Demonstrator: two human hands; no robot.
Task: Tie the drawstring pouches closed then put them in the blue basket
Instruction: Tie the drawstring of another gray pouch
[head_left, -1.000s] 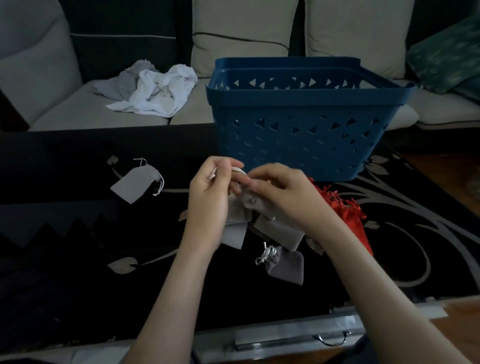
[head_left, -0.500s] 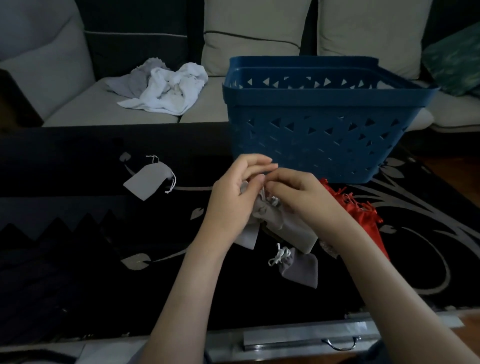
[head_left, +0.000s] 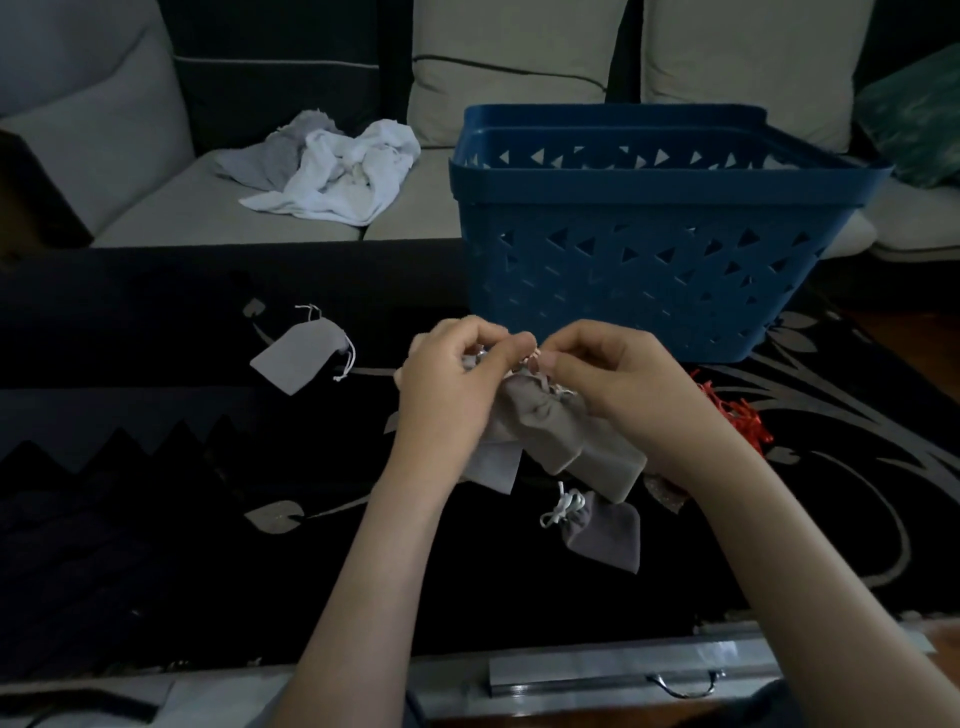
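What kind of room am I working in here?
Most likely a home living room: a cushioned sofa with crumpled cloths on its seat stands behind a dark patterned table, which holds the blue basket.

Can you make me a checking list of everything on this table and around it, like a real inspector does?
Surface: black table with a grey leaf pattern.
Job's things: blue basket stands at the back; grey pouch is held above the table; lone pouch lies off to the left; cinched pouch lies nearest; red pouch is partly hidden by the right arm.
Clutter: crumpled white cloth on the sofa.
Hands: left hand and right hand pinch the grey pouch's drawstring with curled fingers.
Cables: nothing seen.
Surroundings: light sofa, teal cushion, drawer handle below the table edge.
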